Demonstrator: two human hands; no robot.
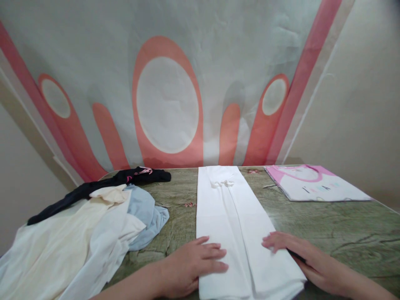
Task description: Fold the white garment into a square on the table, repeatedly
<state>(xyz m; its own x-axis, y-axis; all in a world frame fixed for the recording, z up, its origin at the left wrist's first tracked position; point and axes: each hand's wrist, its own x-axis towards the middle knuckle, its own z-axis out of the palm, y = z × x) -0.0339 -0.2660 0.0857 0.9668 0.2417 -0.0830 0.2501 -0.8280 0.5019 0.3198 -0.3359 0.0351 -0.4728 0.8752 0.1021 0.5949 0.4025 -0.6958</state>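
Note:
A white garment [223, 233], folded lengthwise into a long panel, lies on the table before me. A small gathered bow-like detail [223, 183] shows near its far end, and a fold line runs down its middle. My left hand [195, 266] rests on the near left part of the cloth, fingers stretched out and slightly apart. On the near right edge lies my right hand [300, 254], its fingers extended over the fabric; its thumb is hard to make out. Neither hand visibly grips the cloth.
At left, a loose heap holds a cream garment [59, 241], a light blue cloth [145, 216] and a black garment [118, 179]. A folded pink and white shirt [325, 185] lies at the back right of the wood-patterned table [353, 233]. A printed backdrop [215, 54] stands behind.

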